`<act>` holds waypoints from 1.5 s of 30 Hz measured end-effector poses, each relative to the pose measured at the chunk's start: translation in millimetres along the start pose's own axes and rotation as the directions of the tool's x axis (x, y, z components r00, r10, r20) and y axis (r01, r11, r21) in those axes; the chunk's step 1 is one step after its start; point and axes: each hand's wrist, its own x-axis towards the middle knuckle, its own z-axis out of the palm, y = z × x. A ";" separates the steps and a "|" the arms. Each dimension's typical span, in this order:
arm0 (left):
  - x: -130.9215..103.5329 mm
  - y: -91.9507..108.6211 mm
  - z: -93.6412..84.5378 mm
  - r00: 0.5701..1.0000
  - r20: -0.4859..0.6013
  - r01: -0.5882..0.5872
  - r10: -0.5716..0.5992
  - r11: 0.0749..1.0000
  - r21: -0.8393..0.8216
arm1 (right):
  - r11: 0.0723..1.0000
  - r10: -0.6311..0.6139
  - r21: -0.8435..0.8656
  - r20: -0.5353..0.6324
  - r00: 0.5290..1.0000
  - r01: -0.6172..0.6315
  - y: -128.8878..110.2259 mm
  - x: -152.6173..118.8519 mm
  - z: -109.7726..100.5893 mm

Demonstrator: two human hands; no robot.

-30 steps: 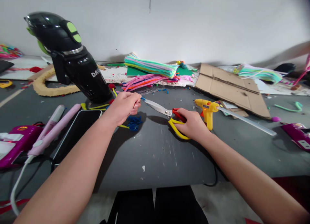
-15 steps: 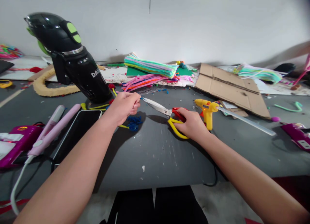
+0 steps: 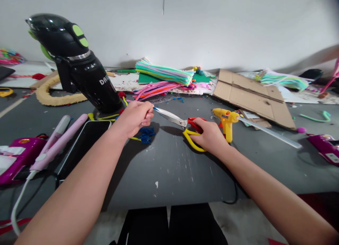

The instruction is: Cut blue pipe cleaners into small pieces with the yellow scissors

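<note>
My left hand (image 3: 139, 117) is closed in a pinch over the table, and a bit of blue pipe cleaner (image 3: 154, 108) shows at its fingertips; the rest is hidden by the fingers. A pair of scissors (image 3: 172, 117) with red and yellow handles is in my right hand (image 3: 212, 135), fingers wrapped through the loops. Its blades look nearly closed, with their tips at the blue bit. Below my left hand lie curled blue pieces (image 3: 147, 135) with yellow stems, partly hidden by that hand.
A black bottle (image 3: 87, 75), a phone (image 3: 84, 146) and a pink straightener (image 3: 60, 142) stand or lie on the left. Bundled pipe cleaners (image 3: 164, 72) lie at the back. Right of the scissors are a yellow glue gun (image 3: 226, 119) with a long stick and some cardboard (image 3: 254, 96).
Hardly anything differs. Both hands and the scissors stay in almost the same place, with the blade tips still at the blue bit.
</note>
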 end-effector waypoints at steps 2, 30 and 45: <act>-0.2 0.0 -0.5 1.000 0.008 0.011 -0.011 1.000 -0.014 | 1.000 0.000 -0.005 0.000 1.000 0.000 0.4 -0.1 0.2; 1.1 0.2 -0.2 0.999 0.033 0.042 -0.039 0.995 -0.092 | 0.999 0.017 -0.026 -0.034 0.999 -0.018 -3.2 -0.3 -2.5; -0.1 -0.4 5.5 1.000 -0.016 0.010 -0.012 0.997 -0.071 | 0.998 0.022 -0.053 -0.046 0.999 -0.024 -4.3 0.5 -3.7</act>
